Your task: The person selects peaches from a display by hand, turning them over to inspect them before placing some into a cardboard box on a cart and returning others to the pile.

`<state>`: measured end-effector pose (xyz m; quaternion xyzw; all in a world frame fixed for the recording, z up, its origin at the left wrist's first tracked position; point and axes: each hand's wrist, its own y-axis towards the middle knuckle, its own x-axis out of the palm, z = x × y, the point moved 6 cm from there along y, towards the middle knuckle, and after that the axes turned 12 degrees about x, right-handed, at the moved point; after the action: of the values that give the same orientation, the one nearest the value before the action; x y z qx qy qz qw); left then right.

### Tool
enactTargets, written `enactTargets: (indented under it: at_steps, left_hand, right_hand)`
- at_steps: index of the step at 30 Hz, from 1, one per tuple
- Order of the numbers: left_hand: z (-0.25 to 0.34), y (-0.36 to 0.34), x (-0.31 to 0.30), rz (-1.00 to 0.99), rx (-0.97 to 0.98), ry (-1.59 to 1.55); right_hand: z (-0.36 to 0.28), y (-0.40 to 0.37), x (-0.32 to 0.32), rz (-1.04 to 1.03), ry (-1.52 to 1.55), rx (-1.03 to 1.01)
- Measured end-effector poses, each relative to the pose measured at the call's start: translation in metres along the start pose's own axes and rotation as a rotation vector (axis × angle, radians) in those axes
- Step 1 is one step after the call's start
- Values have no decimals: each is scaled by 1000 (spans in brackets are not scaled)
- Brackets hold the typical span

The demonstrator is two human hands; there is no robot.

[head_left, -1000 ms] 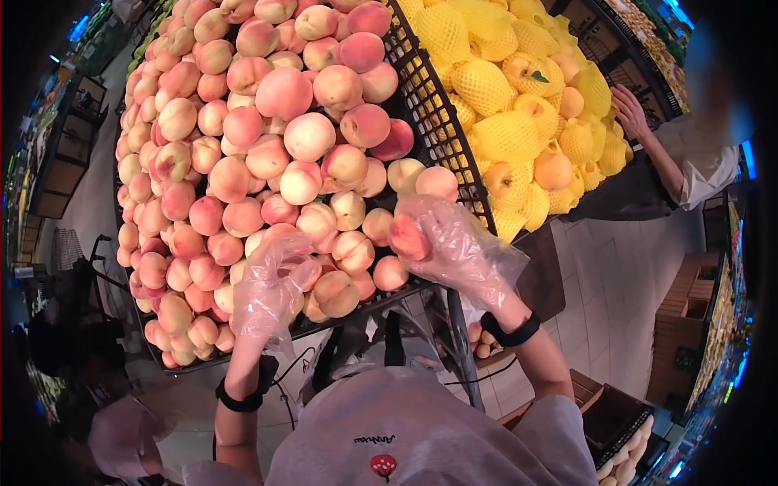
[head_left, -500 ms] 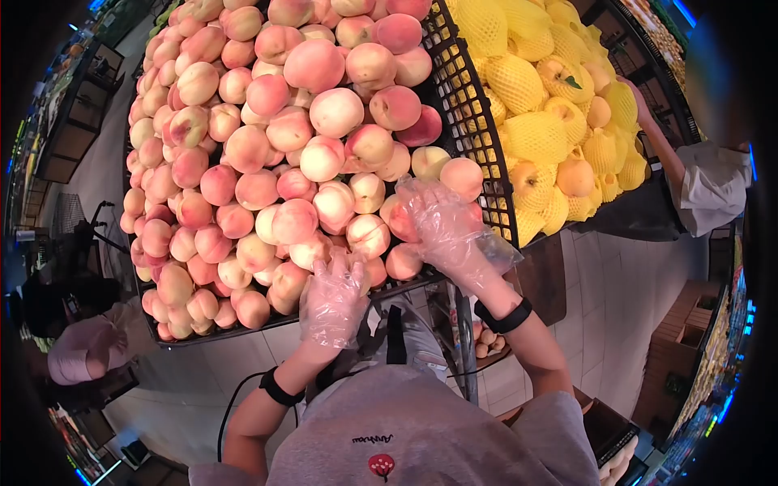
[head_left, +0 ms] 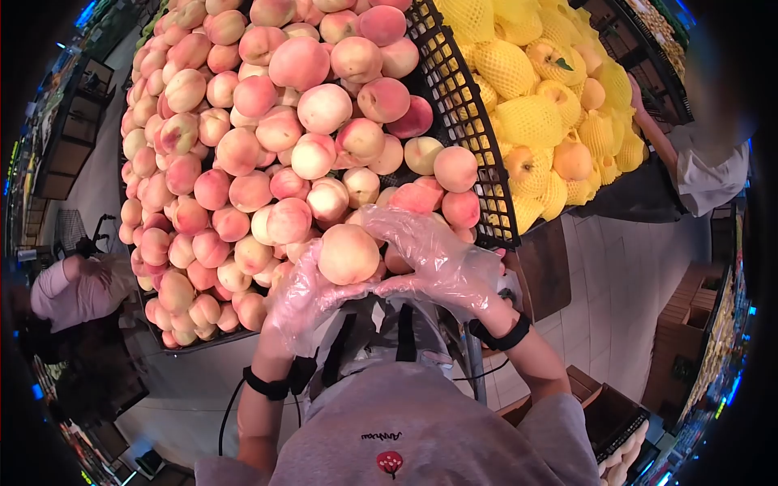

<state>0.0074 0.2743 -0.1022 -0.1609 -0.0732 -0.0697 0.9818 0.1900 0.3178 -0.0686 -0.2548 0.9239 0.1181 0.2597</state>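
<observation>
A large pale pink peach [head_left: 348, 253] is lifted over the front edge of the pile, cupped between my two hands. My left hand [head_left: 301, 293], in a clear plastic glove, is closed around its left and lower side. From the right, my right hand [head_left: 429, 255], gloved the same way, curls its fingers over the top and brings its thumb in below. Part of another peach [head_left: 397, 261] shows between that thumb and fingers. Behind the hands, heaped peaches [head_left: 251, 192] fill the display.
A black lattice divider [head_left: 462, 105] separates the peaches from fruit in yellow foam nets [head_left: 528, 121] at the right. One person's sleeve [head_left: 713, 174] shows at the far right, and another person [head_left: 69, 296] is at the left. A cardboard box [head_left: 604, 409] stands low at the right.
My hands have drawn together at the front of the pile, and a peach is now raised between them. Peaches near my right hand have shifted. The person at the left has moved.
</observation>
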Motion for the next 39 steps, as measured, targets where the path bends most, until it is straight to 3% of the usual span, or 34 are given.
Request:
enactTargets:
  at_steps: [2, 7, 9, 11, 14, 17, 20, 23, 26, 29, 32, 33, 36, 39]
  left_hand:
    - [30, 0, 10, 23, 57, 888]
    - [-24, 9, 0, -140, 101, 340]
    - [-33, 2, 1, -130, 54, -93]
    - [-31, -13, 10, -13, -57, -747]
    - [-27, -13, 8, 4, -52, -396]
    - [-45, -7, 13, -95, -100, -282]
    - [-62, -1, 16, -178, -135, -210]
    - [-53, 7, 9, -183, -117, -293]
    - [-38, -4, -33, 107, -33, -82]
    - [-33, -13, -55, 195, 118, 127]
    - [-17, -15, -37, 166, 256, 727]
    - [-13, -15, -22, 208, 206, 634]
    - [7, 0, 24, 4, 549, 1094]
    - [-25, 26, 44, 5, 413, 1386]
  right_hand:
    - [5, 0, 7, -6, 58, 70]
    - [4, 1, 11, -65, 351, 308]
    - [5, 0, 12, -58, 283, 296]
    - [6, -1, 14, -27, 189, 251]
    - [1, -1, 24, 34, 216, 250]
    - [-6, -4, 21, 129, 261, 247]
    - [16, -19, 27, 66, 186, 358]
    - [18, -45, -4, 156, 20, 559]
    - [32, -70, -31, 286, -95, 683]
    - [60, -89, -34, 361, -107, 626]
    - [65, -88, -33, 358, 13, 672]
    - [58, -84, -34, 336, -38, 691]
    - [39, -74, -38, 275, -94, 728]
    - [39, -68, -31, 269, -37, 702]
